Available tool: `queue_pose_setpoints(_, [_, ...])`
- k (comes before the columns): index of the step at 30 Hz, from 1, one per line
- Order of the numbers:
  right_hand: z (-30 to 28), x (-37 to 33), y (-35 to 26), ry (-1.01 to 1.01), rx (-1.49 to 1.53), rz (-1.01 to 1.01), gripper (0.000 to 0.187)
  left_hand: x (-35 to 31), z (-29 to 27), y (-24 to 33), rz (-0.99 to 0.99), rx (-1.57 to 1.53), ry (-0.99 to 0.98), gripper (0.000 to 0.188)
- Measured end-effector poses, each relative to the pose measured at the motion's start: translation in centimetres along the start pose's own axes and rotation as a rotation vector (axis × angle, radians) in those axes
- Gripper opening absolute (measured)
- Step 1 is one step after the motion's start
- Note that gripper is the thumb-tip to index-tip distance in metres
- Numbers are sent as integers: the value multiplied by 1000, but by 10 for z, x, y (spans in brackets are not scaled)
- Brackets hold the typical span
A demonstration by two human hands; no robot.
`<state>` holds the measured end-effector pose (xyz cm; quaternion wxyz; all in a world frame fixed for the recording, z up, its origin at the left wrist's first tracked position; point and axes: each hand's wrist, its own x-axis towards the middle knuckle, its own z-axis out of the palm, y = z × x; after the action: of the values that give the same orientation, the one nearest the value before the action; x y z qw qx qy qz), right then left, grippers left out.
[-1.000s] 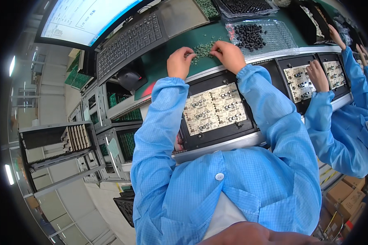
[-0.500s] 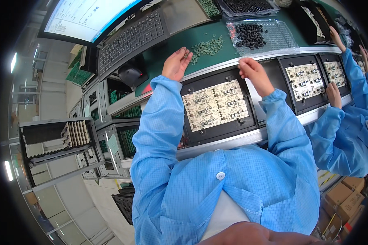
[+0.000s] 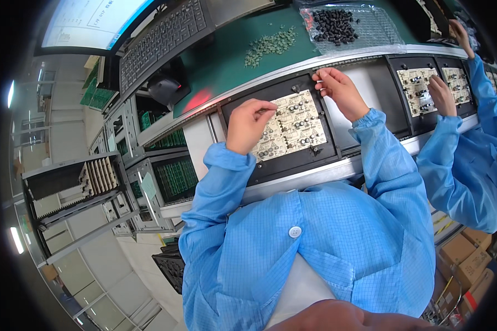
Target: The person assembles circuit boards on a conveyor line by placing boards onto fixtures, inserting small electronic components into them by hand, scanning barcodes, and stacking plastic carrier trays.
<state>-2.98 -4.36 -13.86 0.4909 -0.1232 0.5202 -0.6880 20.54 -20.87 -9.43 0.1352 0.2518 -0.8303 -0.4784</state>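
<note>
Head view, circuit board: the landmark, a pale cream circuit board (image 3: 301, 124), lies in a black carrier frame (image 3: 270, 172) before the person's chest.
Parts on the board: small dark, rounded components already stand in groups across it, so the board looks well populated.
Loose green pieces: a scattered heap of green pieces (image 3: 270, 47) lies beyond the board, unmounted; whether any spot on the board lacks one is too small to tell.
Left hand: the left hand (image 3: 252, 124) is over the board's upper left part, thumb and forefinger drawn narrow; whether a piece sits between them cannot be told.
Right hand: the right hand (image 3: 339, 94) is just beyond the board's upper right corner, fingers loosely curled; I cannot tell if it holds anything.
Board surface: flat, rectangular, matt, with dark printed markings.
Green pieces: tiny, flattish, dull-looking.
Black parts: stubby, dark black parts (image 3: 337, 26) are heaped beyond the board to the right, in a thin, glossy, transparent plastic tray (image 3: 382, 30).
Mat: a smooth green mat (image 3: 215, 69) spreads beyond the board.
Sleeves: blue, creased sleeves (image 3: 392, 149) with a fine grid weave flank the board.
</note>
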Motion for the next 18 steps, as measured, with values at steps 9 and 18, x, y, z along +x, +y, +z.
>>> queue_pose_setpoints(9, [-1, -10, -2, -4, -150, -115, 32, -5, 17, 16, 290, 449, 26, 5])
queue_pose_setpoints(18, [9, -14, -1, -3, -216, -149, 27, -8, 20, 14, 345, 529, 5, 10])
